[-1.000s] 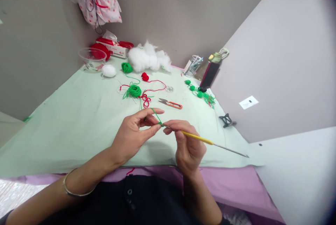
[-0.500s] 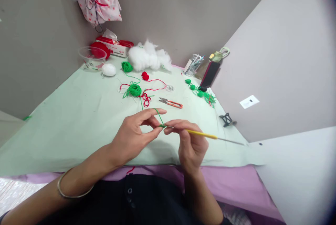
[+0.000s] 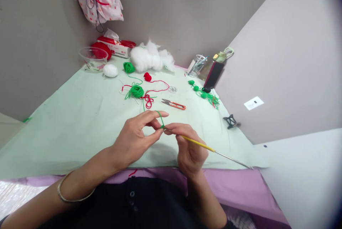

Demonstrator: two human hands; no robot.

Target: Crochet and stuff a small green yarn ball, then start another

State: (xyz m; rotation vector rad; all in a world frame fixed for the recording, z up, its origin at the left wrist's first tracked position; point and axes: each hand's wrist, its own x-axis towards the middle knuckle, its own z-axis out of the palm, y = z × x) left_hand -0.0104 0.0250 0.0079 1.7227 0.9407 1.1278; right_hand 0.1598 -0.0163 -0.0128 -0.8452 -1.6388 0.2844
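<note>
My left hand (image 3: 136, 138) pinches a small green crochet piece (image 3: 162, 127) between thumb and a finger. Green yarn (image 3: 160, 117) runs over its raised index finger and trails back toward a green yarn ball (image 3: 137, 91). In my right hand (image 3: 191, 147) is a crochet hook (image 3: 199, 143) with a yellow grip, its bare metal end slanting down to the right. The hook's tip meets the green piece, partly hidden by the fingertips. Both hands are close together above the front of the table.
Thread snips (image 3: 174, 104) lie beyond the hands. Red yarn (image 3: 149, 102), white stuffing (image 3: 149, 57), a white ball (image 3: 110, 70) and a clear tub (image 3: 93, 60) are farther back. Green crocheted pieces (image 3: 203, 95), a phone (image 3: 214, 75) and a small black stand (image 3: 231, 121) line the right side.
My right hand has shifted slightly left, and the hook has tilted so its rear end points lower. The green piece has moved a little left. My left hand keeps its pinch.
</note>
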